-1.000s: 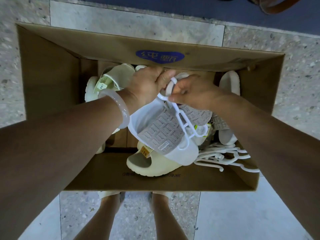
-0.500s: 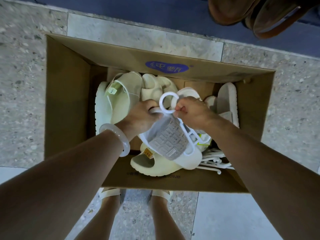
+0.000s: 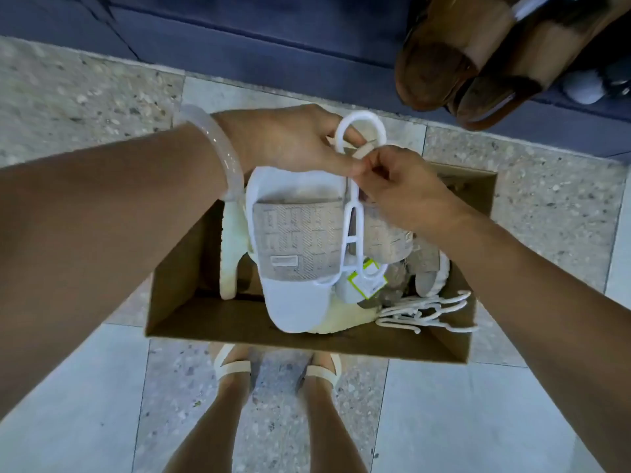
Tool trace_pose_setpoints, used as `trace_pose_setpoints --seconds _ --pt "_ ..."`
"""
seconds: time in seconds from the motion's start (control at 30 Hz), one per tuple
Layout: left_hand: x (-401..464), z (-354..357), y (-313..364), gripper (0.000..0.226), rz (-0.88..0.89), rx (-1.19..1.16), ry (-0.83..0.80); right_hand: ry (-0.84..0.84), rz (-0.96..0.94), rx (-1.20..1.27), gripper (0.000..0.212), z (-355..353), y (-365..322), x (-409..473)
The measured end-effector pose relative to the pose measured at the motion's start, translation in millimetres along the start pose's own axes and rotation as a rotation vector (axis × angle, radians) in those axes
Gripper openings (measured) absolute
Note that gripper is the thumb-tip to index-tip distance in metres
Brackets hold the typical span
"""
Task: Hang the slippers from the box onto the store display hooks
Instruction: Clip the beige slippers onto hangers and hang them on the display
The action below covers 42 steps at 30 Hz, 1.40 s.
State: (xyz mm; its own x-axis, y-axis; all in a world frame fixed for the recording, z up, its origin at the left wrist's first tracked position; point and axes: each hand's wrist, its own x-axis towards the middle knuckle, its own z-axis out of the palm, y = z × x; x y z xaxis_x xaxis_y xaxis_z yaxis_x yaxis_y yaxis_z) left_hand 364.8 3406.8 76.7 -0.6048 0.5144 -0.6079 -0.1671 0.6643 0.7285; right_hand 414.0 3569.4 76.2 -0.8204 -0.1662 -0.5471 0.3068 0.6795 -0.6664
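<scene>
Above the open cardboard box point(image 3: 177, 302), the left hand point(image 3: 283, 141) grips the grey-strapped white slipper pair point(image 3: 297, 247) while the right hand point(image 3: 403, 189) pinches its white plastic hanger point(image 3: 351, 227). The lifting-out step seems underway; next, its loop needs carrying to a display hook.

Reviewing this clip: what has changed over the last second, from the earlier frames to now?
Both hands have lifted the white-and-beige slippers on their white hanger up out of the cardboard box toward the display. The left hand still holds the slippers' top; the right hand still pinches the hanger below its hook. The pale yellow slippers and spare hangers remain in the box.
</scene>
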Motion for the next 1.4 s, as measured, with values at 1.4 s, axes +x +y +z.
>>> trace_pose_setpoints --seconds 1.4 --pt "-434.3 -237.4 372.5 0.037 0.139 -0.067 0.33 -0.18 -0.277 0.212 0.027 -258.1 -398.3 -316.4"
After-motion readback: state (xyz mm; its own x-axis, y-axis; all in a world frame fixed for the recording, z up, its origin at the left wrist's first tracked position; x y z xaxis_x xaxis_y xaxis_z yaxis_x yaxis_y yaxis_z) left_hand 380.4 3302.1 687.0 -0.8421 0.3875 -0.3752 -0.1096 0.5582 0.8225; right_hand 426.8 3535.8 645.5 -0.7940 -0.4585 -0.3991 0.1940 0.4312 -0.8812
